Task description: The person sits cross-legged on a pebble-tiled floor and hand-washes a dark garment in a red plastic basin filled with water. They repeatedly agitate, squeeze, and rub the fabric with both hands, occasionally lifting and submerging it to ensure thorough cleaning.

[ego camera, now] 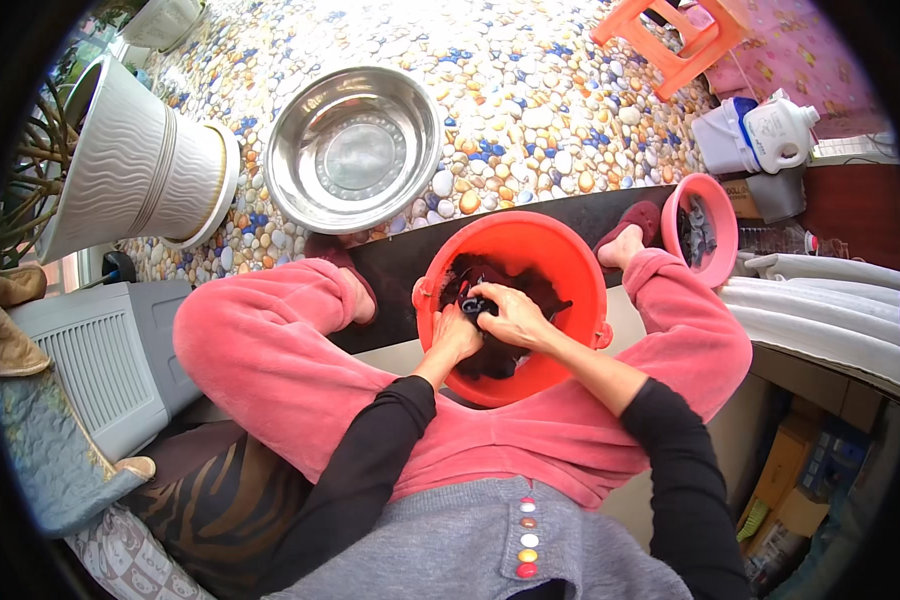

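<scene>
Between my knees stands a red plastic bucket [574,262] holding dark, wet-looking cloth [495,360]. Both hands reach over its opening and meet near the middle. My left hand [457,330] grips a bunch of the dark fabric from the left side. From the right, my right hand [514,311] pinches a small dark piece of cloth with a pale mark [476,305] between thumb and fingers. The fingertips of my left hand are partly hidden by the cloth. More dark garments lie around and below both hands, and a bit of red shows among them.
A shiny metal basin [360,154] sits on the pebble-patterned floor ahead. By my right foot stands a pink basin [720,259] with grey cloth inside. A white flowerpot [139,165] is at left; an orange stool [682,45] and a white detergent jug [780,131] are at right.
</scene>
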Action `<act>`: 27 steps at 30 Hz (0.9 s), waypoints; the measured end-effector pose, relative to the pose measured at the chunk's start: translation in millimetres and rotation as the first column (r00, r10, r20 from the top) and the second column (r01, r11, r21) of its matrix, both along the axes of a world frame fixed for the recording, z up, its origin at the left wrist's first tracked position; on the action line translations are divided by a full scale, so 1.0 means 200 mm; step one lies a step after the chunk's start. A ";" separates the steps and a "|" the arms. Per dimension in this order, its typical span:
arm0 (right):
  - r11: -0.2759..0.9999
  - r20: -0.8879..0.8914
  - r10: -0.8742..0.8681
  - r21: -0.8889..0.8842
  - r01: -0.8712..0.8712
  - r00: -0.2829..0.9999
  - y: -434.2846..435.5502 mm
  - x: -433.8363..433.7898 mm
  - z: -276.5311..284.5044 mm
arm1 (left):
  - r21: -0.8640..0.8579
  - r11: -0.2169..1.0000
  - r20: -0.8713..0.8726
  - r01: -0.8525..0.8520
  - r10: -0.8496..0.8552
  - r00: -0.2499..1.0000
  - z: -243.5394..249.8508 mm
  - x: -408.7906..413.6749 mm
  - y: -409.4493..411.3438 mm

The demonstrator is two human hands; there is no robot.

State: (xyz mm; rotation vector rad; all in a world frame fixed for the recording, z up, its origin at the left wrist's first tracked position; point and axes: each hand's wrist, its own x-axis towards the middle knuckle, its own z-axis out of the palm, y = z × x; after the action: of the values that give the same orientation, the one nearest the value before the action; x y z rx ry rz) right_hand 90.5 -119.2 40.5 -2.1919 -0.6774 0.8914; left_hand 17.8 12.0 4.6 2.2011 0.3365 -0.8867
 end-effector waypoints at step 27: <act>0.991 -0.019 -0.126 -0.056 0.124 0.992 0.02 0.05 -0.22 | 0.114 0.985 0.049 0.132 -0.138 0.989 0.06 -0.03 -0.03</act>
State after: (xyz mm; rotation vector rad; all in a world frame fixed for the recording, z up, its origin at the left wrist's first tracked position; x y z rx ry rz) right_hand 100.9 -115.2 -3.5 -2.2429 -0.5042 0.8776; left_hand 12.4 6.4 16.5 2.3694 0.2155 -0.8952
